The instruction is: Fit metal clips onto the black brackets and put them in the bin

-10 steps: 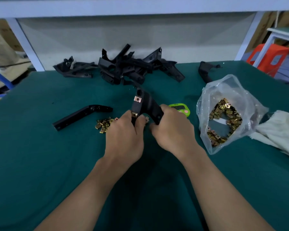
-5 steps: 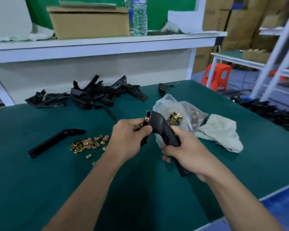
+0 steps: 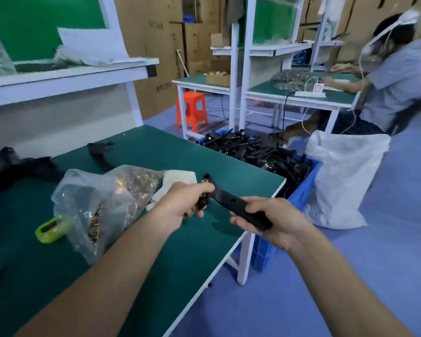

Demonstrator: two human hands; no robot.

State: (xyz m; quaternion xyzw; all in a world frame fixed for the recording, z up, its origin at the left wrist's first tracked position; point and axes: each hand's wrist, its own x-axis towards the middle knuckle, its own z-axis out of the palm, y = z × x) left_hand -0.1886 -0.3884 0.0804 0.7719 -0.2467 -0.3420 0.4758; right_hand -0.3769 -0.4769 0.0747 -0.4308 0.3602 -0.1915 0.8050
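I hold one black bracket in both hands above the green table's right corner. My left hand grips its forked upper end, where a metal clip shows between my fingers. My right hand is closed around its long lower end, out past the table edge. A blue bin full of black brackets stands on the floor just right of the table. A clear bag of brass-coloured metal clips lies on the table to the left of my hands. More loose brackets lie at the far left.
A white cloth lies behind the bag and a lime green device in front of it. A big white sack stands beyond the bin. An orange stool and another workbench with a seated person are further back.
My view has swung right, from the table's middle to its right corner and the bin. Both hands carried the bracket rightward, and my right hand slid down to its lower end.
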